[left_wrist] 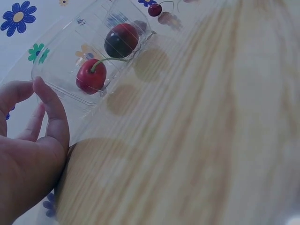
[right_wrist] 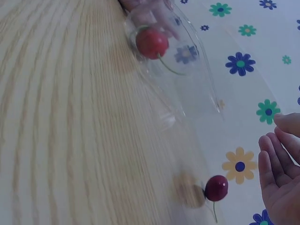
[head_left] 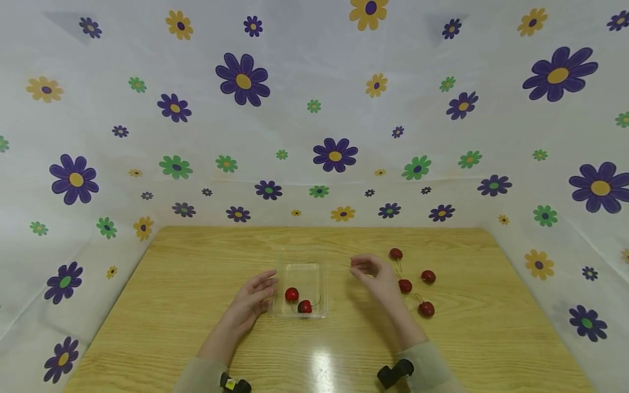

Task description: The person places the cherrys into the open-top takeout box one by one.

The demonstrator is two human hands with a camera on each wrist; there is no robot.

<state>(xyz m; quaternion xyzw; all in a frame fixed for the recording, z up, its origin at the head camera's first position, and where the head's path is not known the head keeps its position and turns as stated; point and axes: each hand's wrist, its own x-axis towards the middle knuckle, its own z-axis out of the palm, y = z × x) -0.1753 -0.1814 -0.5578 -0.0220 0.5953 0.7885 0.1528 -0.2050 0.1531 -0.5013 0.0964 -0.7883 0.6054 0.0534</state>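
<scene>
A clear plastic box (head_left: pixel 301 315) stands on the table with two red cherries inside, one cherry (head_left: pixel 292 295) at the left and a darker-sided cherry (head_left: pixel 305 307) near its front wall. My left hand (head_left: pixel 252 302) rests at the box's left side, fingers loosely bent, a fingertip (left_wrist: pixel 39 84) right at the rim. Right of the box, my right hand (head_left: pixel 375 275) is raised with thumb and fingers pinched together. A bit of red cherry (head_left: pixel 352 262) shows at its fingertips, mostly hidden by them. The right wrist view shows only part of this hand (right_wrist: pixel 283 173).
Several loose cherries with stems lie right of my right hand, among them a back cherry (head_left: pixel 396 254), a right cherry (head_left: pixel 428 277) and a front cherry (head_left: pixel 426 309). The wooden table (head_left: pixel 196 262) is bordered by a flower-patterned white cloth (head_left: pixel 295 120) behind and at both sides.
</scene>
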